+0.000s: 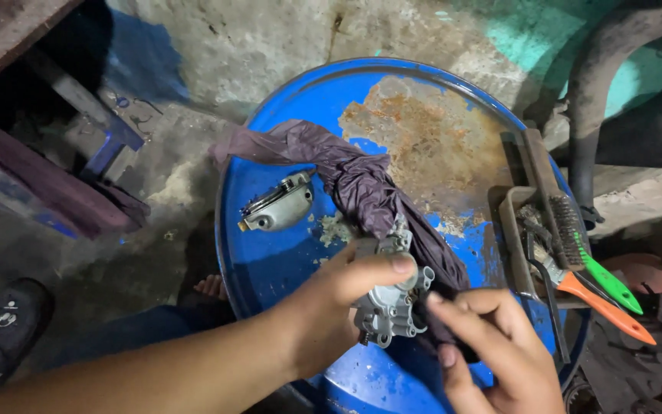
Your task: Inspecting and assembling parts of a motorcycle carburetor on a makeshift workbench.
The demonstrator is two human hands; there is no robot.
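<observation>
My left hand [339, 307] keeps a closed grip on a grey metal carburettor body [391, 303], thumb across its top, above the near edge of a blue drum lid [285, 253] serving as my worktop; my right hand [492, 353] pinches the end of a dark purple rag [362, 184] against the part's right side; the rag trails back over the rusted centre of the lid; a metal cover [279, 204] lies apart on the left; a wire brush [568, 230] and orange- and green-handled brushes [607, 295] rest in a tray [509, 230] at the right rim.
</observation>
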